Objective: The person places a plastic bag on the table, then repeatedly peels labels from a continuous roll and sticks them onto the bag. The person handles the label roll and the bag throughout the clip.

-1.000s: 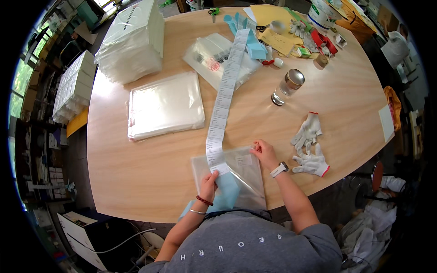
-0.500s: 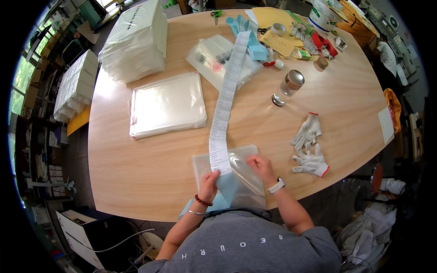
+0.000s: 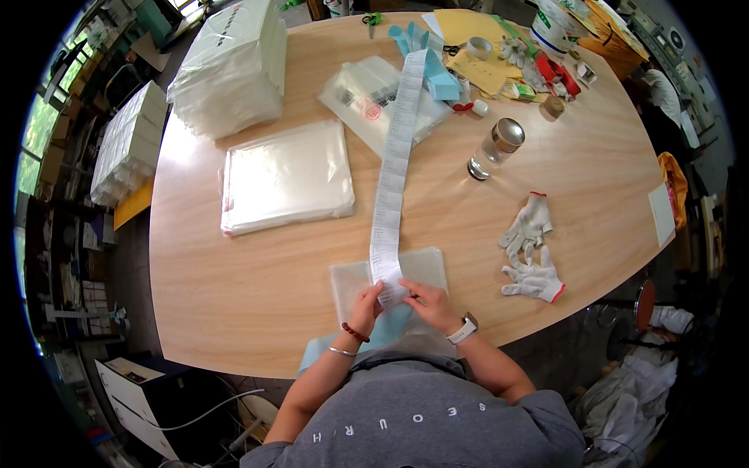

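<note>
Over the near plastic bag [image 3: 430, 269], the left hand [image 3: 363, 310] and right hand [image 3: 434, 307] pinch opposite edges of the label strip [image 3: 392, 175] between their fingers [image 3: 410, 287], seemingly to steady it; beyond the bag it trails across the desk [image 3: 234, 304].

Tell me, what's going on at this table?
A person's left hand pinches the near end of a long white label strip, while the right hand has its fingertips at the strip's right edge. Light-blue backing shows below the hands, over clear plastic bags. The strip stretches away across the table. Two white work gloves lie to the right.
</note>
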The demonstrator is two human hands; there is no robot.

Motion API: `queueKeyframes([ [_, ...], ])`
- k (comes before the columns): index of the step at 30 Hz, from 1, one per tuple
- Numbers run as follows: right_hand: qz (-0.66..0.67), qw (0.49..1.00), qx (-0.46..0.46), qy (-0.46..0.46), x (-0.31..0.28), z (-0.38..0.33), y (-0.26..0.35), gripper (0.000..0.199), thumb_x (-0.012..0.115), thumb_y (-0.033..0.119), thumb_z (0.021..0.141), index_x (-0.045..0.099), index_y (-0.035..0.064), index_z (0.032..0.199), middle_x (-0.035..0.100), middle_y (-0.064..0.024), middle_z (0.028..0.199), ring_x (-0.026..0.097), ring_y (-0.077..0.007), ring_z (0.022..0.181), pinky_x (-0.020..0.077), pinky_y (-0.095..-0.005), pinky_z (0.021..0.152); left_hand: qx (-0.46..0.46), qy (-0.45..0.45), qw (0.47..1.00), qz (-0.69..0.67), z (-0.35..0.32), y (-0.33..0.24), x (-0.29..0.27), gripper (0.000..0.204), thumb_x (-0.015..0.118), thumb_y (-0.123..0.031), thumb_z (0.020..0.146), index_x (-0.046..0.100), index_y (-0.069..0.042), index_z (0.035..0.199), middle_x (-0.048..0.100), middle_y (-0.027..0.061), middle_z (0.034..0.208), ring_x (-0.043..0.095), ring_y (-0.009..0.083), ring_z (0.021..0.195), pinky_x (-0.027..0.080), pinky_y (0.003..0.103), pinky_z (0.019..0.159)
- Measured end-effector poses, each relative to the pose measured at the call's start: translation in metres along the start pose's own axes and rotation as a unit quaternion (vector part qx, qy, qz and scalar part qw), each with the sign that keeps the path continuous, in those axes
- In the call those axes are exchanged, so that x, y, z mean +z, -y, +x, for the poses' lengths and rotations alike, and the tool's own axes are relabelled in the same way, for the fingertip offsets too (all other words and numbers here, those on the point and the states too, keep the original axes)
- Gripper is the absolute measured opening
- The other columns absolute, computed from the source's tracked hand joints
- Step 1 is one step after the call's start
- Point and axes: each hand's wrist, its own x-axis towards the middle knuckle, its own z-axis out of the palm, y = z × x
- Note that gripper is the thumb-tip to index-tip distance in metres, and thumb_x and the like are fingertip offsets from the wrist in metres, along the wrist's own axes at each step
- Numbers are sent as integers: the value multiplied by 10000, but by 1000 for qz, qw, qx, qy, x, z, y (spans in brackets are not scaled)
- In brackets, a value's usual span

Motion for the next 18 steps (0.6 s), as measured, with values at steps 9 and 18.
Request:
queueKeyframes([
  [9,-181,970,-153,-56,-3,-12,-2,240,607,47,676,640,141,896,574,-67,915,524,-233,822,414,-355,717,2,-35,996,77,0,10,-7,294,524,-307,845,599,-26,803,554,1,743,469,63,662,369,209,594],
  [18,-5,997,-20,-72,-24,-21,0,196,621,24,682,630,76,871,591,-76,859,553,-229,760,448,-306,675,-11,-81,996,-24,-1,8,-9,291,533,-331,835,589,-72,715,491,-49,560,351,21,442,237,192,404],
])
